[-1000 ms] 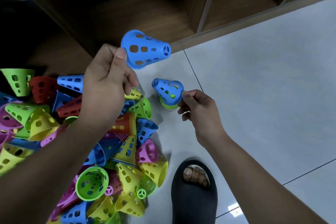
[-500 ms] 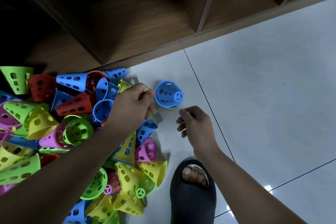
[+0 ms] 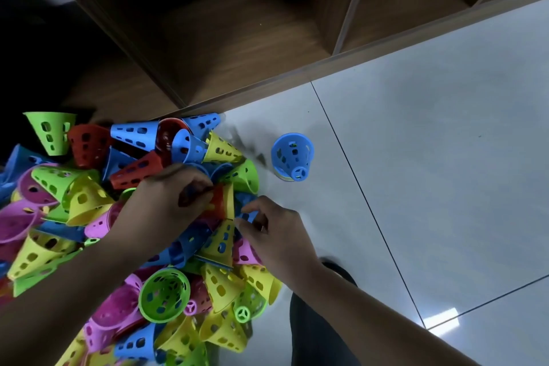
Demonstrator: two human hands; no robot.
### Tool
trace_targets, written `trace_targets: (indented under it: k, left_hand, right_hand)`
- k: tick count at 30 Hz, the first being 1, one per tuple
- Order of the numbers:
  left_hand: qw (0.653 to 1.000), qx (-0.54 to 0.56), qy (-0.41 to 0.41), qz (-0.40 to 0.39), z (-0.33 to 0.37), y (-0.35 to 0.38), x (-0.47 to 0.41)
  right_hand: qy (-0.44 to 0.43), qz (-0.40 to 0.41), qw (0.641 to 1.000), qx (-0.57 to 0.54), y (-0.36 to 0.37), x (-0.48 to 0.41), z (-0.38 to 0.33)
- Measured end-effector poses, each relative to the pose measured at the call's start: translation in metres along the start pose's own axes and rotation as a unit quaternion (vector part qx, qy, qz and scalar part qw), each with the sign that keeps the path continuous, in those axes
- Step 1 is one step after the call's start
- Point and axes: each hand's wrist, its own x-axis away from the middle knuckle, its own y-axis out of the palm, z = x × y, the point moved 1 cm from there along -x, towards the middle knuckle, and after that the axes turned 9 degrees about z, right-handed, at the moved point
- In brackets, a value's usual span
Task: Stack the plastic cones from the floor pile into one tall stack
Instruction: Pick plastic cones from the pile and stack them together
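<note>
Since building goes one piece at a time, both hands work the jumbled floor pile of bright perforated plastic cones (image 3: 89, 211): the left hand (image 3: 166, 205) curls round a red perforated cone (image 3: 218, 202), the right hand (image 3: 276, 235) hooks at a blue perforated cone (image 3: 247, 212), grip unclear, while the short blue-topped stack (image 3: 292, 156) stands upright nearby on pale tiles (image 3: 416, 157)

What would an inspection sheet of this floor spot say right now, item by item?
Surface: pale tiled floor, dark grout lines.
Job's things: short stack, blue cone on top, green rim beneath, standing apart from the pile of mixed-colour cones.
Clutter: nothing seen.
Hands: left hand grips a red cone in the pile; right hand has fingers at a blue cone, grip unclear.
Cables: nothing seen.
Surroundings: wooden shelving; dark slipper.
</note>
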Motion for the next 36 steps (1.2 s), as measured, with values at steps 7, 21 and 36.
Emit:
trace_targets:
  k: [7,21,36]
  left_hand:
    - [0.994,-0.079,0.013,-0.071,-0.011,0.010,0.010]
    - [0.999,-0.031,-0.016,-0.025,-0.006,-0.023,0.003]
    - [0.967,0.232,-0.082,0.058,0.066,-0.055,-0.018]
  right_hand:
    - [0.024,-0.010,1.000,-0.013,0.020,-0.013,-0.007]
    - [0.105,0.058,0.972,-0.203,-0.036,0.016,-0.009]
    - [0.099,0.103,0.929,-0.341,-0.097,0.003,-0.028]
